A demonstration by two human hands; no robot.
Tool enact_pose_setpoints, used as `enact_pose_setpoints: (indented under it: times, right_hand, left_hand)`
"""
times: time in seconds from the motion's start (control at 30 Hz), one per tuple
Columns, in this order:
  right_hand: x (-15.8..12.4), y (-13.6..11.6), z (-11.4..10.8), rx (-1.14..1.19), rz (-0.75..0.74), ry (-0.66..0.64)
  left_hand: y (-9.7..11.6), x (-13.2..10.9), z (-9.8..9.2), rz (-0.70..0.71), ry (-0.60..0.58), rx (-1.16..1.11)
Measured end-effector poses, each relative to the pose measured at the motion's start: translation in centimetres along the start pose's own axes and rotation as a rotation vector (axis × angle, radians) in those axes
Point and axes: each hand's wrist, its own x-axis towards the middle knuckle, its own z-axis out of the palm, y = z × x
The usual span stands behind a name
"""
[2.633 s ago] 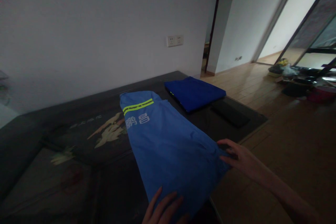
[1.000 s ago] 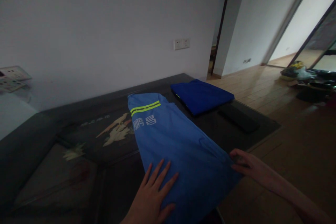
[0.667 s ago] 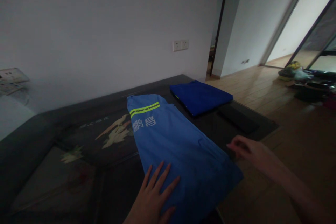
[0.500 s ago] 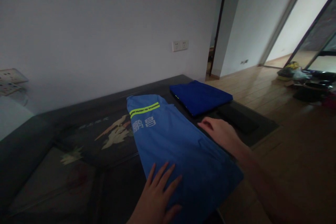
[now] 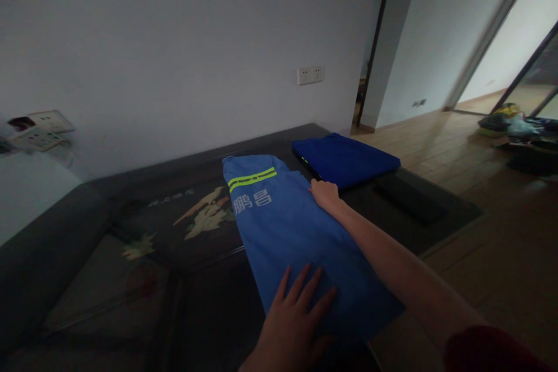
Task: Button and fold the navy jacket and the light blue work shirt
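Note:
A light-blue work jacket (image 5: 283, 226) lies folded lengthwise on a dark table (image 5: 204, 314), with a yellow-green stripe and white characters near its far end. My left hand (image 5: 296, 308) rests flat on the near part of the cloth, fingers spread. At the jacket's far right edge, my right hand (image 5: 325, 190) has its fingers closed on the cloth; the fingertips are partly hidden. Just beyond that hand sits a darker blue folded garment (image 5: 349, 158), flat on the table.
A dark flat rectangular object (image 5: 410, 203) lies near the table's right side. Behind the table rises a wall with a double socket (image 5: 311, 75). Another socket panel (image 5: 47, 125) is at far left. Bags and other items (image 5: 518, 125) stand on the wooden floor at right.
My right hand has moved forward and left along the jacket's right edge, to near the dark blue garment. My left hand stays flat on the cloth. The view has shifted slightly left.

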Motion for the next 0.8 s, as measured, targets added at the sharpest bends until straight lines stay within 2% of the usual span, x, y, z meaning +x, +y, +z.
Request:
enact_pose_setpoints:
  times: [0.33,0.67,0.8]
  right_hand:
    - [0.9,0.6,1.6,-0.013,-0.018,0.129]
    - [1.2,1.0,2.7,-0.027,-0.093,0.219]
    - [1.2,1.0,2.2,0.024,-0.089,0.232]
  left_hand:
    - [0.5,0.0,-0.4,-0.078,-0.142,-0.150]
    - [0.6,-0.1,-0.5,-0.068,-0.151,-0.156]
    - [0.6,0.0,-0.3,-0.067,-0.132,-0.163]
